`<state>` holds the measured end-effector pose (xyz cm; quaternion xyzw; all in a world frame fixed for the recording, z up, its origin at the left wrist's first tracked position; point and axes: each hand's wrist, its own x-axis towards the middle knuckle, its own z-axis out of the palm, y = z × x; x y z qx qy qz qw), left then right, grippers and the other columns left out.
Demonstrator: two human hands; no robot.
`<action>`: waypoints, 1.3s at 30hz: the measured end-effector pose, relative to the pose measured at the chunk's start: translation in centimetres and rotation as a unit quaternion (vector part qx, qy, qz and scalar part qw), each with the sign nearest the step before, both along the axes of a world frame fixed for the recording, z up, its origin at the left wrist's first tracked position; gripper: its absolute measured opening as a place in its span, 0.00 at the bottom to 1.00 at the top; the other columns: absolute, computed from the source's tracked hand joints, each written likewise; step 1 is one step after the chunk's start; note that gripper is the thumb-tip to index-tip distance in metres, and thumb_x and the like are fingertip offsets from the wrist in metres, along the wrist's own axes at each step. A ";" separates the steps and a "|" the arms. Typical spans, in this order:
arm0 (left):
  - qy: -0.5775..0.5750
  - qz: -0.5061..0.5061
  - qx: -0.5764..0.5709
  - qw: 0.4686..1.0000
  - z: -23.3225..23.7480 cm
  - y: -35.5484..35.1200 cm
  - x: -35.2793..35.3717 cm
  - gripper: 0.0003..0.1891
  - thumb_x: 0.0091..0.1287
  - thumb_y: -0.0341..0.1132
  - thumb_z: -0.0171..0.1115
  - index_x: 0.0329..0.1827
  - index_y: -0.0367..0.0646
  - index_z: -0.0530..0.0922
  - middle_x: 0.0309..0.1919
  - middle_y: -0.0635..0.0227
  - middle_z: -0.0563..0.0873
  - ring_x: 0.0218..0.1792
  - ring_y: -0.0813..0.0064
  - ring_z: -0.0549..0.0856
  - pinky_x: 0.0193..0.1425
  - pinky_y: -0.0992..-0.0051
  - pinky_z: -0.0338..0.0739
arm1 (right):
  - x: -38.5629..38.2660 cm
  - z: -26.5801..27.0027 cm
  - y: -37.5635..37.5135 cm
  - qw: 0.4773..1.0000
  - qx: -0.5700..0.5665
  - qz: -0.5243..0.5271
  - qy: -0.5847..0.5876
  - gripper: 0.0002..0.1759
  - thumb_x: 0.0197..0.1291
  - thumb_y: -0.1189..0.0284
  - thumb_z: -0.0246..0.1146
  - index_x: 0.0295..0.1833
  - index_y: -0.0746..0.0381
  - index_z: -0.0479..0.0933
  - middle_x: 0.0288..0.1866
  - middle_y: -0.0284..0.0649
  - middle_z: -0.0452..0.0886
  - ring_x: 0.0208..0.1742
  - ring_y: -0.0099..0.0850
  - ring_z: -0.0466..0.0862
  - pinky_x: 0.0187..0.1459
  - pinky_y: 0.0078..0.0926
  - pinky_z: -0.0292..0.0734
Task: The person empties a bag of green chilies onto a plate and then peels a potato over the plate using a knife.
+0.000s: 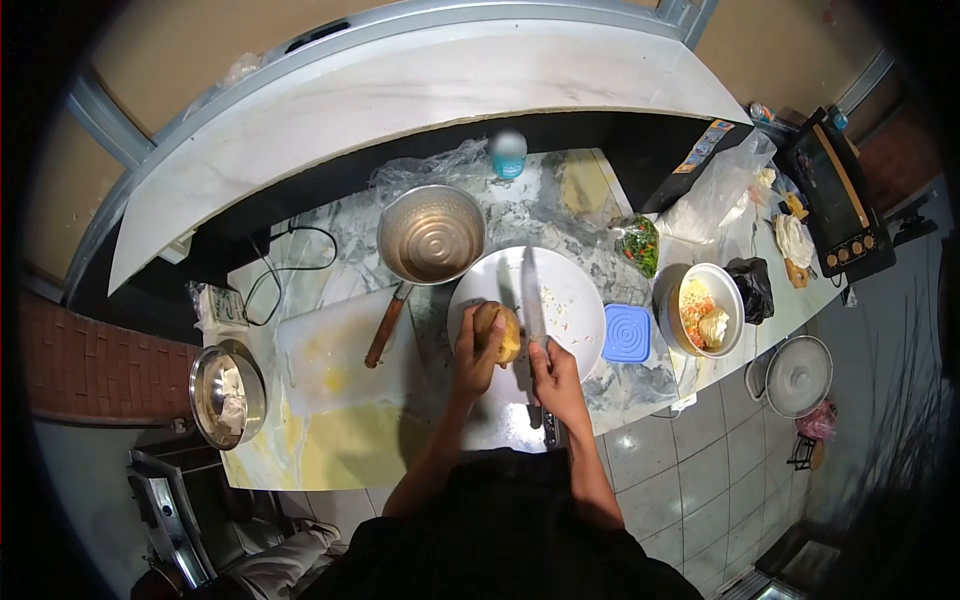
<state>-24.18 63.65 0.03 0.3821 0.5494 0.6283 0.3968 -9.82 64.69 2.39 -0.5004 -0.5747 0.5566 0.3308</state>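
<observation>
In my left hand (476, 355) is a potato (508, 338), brown-skinned on one side and yellow on the other. My fingers wrap round it, above the left part of a round white board (585, 285). A large knife (534, 295) is gripped in my right hand (556, 375), its blade pointing away from me. The blade is just right of the potato, apparently apart from it. Small pale and orange bits (562, 315) lie scattered on the board. A black handle (549, 427) lies near the counter's front edge; what it belongs to is partly hidden.
A saucepan (432, 235) stands behind, its wooden handle toward me. Left are a translucent cutting board (345, 360) and a steel bowl (228, 398). At right are a blue-lidded box (627, 334), a white pot (735, 310) of shredded food and a bag of chillies (638, 245).
</observation>
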 end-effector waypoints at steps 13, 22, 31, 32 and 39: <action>0.093 0.012 0.007 0.996 -0.4 -0.9 1.5 0.15 0.74 0.37 0.55 0.55 0.35 0.67 0.46 0.58 0.78 0.47 0.71 0.77 0.54 0.72 0.71 | 0.5 -1.6 1.2 0.975 0.208 0.049 -0.067 0.14 0.73 0.70 0.52 0.54 0.67 0.75 0.21 0.28 0.69 0.17 0.15 0.67 0.16 0.17 0.61; 0.055 -0.013 -0.030 0.998 1.0 -0.9 1.1 0.15 0.75 0.37 0.53 0.54 0.36 0.63 0.47 0.60 0.76 0.49 0.72 0.75 0.54 0.72 0.71 | -0.3 -0.4 0.7 0.986 0.143 0.066 0.061 0.15 0.72 0.69 0.54 0.55 0.69 0.74 0.25 0.33 0.73 0.20 0.16 0.72 0.16 0.16 0.64; 0.069 -0.008 -0.027 0.997 0.6 -0.9 1.3 0.13 0.75 0.37 0.51 0.51 0.36 0.64 0.42 0.60 0.77 0.45 0.74 0.75 0.50 0.73 0.72 | 0.5 2.0 0.2 0.995 -0.055 0.076 0.046 0.15 0.71 0.73 0.52 0.58 0.70 0.72 0.26 0.35 0.76 0.20 0.18 0.69 0.20 0.18 0.64; 0.066 -0.011 -0.033 0.997 0.5 -0.6 1.2 0.13 0.75 0.37 0.51 0.51 0.36 0.64 0.42 0.59 0.78 0.45 0.74 0.76 0.50 0.73 0.72 | 0.4 2.2 0.2 0.995 -0.019 0.071 0.063 0.14 0.72 0.73 0.53 0.57 0.70 0.72 0.24 0.33 0.74 0.19 0.17 0.68 0.19 0.18 0.63; 0.084 -0.002 -0.005 0.996 0.7 -0.8 1.3 0.13 0.75 0.37 0.52 0.50 0.35 0.65 0.41 0.59 0.78 0.42 0.74 0.77 0.48 0.72 0.72 | 0.6 -1.3 0.8 0.987 0.155 0.049 -0.009 0.14 0.73 0.71 0.53 0.56 0.68 0.73 0.17 0.28 0.68 0.14 0.15 0.65 0.15 0.18 0.59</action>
